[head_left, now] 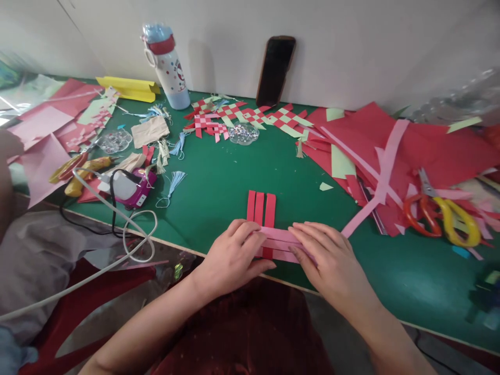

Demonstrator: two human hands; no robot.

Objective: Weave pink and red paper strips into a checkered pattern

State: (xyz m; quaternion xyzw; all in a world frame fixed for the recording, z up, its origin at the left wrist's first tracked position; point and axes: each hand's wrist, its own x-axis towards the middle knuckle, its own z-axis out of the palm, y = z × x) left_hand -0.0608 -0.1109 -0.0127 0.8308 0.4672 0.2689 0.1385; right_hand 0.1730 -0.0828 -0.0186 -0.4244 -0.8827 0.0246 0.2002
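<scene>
Three red paper strips (270, 209) stand side by side and cross several pink paper strips (282, 244) at the table's front edge. My left hand (237, 253) is closed on the left end of the woven strips, fingers bent over the crossing and thumb at the lower edge. My right hand (327, 255) is closed on the right end of the pink strips, its fingers on top and its thumb below. Parts of the weave are hidden under both hands.
Scissors (428, 200) and red paper sheets (390, 156) lie at the right. A bottle (167, 73) and a phone (275, 70) stand at the wall. Woven pieces (287, 117), beads (244, 134), tassels (174, 185) and a purple device (140, 188) lie around. Another person sits at the left.
</scene>
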